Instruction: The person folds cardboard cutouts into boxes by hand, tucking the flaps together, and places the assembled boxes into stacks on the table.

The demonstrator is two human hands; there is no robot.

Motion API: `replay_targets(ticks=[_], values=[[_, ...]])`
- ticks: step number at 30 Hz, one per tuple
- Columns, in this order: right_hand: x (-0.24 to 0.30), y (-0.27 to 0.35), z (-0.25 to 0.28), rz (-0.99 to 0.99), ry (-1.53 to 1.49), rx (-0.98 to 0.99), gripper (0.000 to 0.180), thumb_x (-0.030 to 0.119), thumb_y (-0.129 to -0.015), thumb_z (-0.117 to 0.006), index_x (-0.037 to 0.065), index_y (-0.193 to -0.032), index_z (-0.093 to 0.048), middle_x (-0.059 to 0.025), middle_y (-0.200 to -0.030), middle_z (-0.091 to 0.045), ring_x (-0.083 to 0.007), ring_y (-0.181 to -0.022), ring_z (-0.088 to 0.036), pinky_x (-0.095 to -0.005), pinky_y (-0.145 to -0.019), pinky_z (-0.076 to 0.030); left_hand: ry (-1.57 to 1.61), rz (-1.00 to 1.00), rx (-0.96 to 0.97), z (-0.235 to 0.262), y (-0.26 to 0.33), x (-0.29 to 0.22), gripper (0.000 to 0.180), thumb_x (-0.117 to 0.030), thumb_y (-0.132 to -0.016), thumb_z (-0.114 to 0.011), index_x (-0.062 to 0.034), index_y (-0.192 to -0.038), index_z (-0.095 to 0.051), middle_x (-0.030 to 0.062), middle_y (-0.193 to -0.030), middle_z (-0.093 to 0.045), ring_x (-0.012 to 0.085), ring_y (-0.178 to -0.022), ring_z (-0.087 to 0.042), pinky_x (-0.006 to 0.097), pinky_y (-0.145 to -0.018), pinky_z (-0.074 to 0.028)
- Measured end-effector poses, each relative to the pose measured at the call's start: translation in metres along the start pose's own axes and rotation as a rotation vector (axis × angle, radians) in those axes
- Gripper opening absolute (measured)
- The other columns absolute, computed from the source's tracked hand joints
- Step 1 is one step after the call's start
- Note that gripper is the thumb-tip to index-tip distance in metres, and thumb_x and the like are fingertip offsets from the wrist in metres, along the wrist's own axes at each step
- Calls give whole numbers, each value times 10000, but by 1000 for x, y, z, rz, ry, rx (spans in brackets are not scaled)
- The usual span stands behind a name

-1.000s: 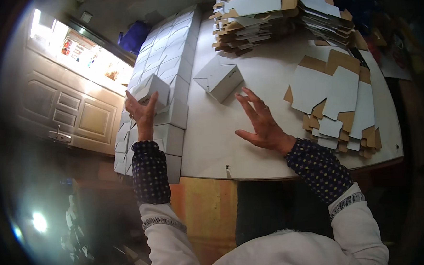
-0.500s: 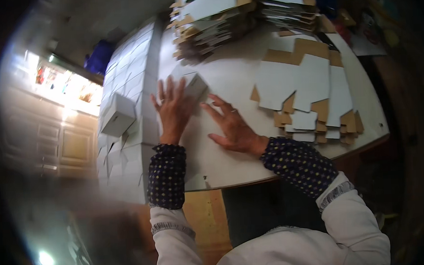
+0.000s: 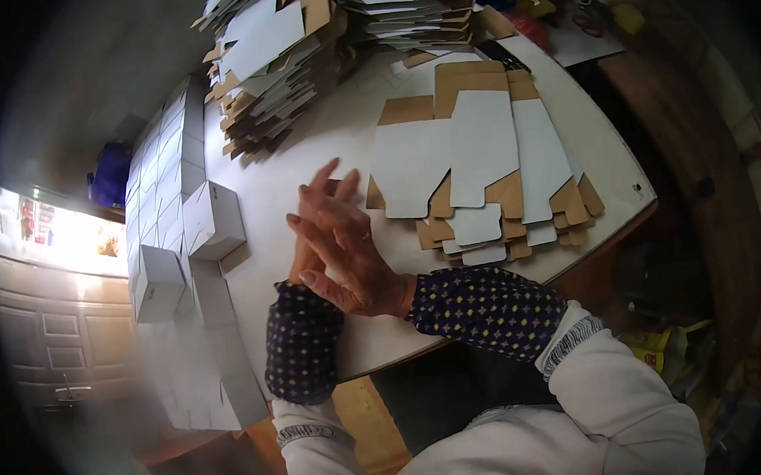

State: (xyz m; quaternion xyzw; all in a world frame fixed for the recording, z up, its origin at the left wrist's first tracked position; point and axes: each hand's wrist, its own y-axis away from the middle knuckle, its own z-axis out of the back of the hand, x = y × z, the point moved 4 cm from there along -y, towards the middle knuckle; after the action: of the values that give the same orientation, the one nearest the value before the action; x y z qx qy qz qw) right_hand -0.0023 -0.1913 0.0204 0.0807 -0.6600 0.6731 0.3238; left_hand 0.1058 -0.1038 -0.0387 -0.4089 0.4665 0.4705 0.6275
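Observation:
My right hand lies across my left hand just above the white table, near its front edge. Both hands hold nothing and their fingers are spread. A folded white box lies left of them at the table's left edge, a hand's width away. Right of my hands lies a fanned pile of flat white-and-brown box blanks.
Rows of folded white boxes run along the table's left side, with one loose box lower down. Tall untidy stacks of flat blanks stand at the back. Wooden cabinet doors are at far left.
Half a second ago both hands were on a folded box in the middle of the table. That box now lies at the left edge, and my hands have come together with nothing in them.

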Motion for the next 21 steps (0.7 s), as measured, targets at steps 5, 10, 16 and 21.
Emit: replay_targets(ticks=[5,10,16,21], values=[[-2,0,-6,38,-18,-25,701,177,-920,-614,68,-1568,-370,-234,-1651,-251,-380,-1434,-373,-501,-1142,-285,135,-368,254,-18,-3,23,417,-58,-946,-684,-39,-1351,-587,103,-1189,-655,161,-834,-623,285,-736,-520],[-6,0,1,23,28,1,648,187,-934,-604,61,-1542,-418,-236,-1640,-278,-368,-1431,-370,-489,-1142,-281,447,-133,173,-10,23,-14,348,-61,-995,-614,-34,-1336,-548,91,-1152,-651,142,-849,-622,269,-741,-522],[-5,0,1,80,90,-17,609,222,-945,-598,31,-1508,-465,-239,-1630,-300,-353,-1420,-370,-467,-1140,-275,580,26,-22,42,50,-26,288,-101,-1047,-545,-34,-1325,-507,72,-1140,-645,134,-910,-621,271,-801,-519],[-10,-6,14,-17,191,-53,682,278,-946,-597,4,-1536,-393,-269,-1639,-255,-400,-1464,-318,-486,-1157,-264,601,-109,-246,89,71,-25,254,-123,-1066,-517,-47,-1309,-510,67,-1152,-640,135,-958,-618,271,-846,-507]])
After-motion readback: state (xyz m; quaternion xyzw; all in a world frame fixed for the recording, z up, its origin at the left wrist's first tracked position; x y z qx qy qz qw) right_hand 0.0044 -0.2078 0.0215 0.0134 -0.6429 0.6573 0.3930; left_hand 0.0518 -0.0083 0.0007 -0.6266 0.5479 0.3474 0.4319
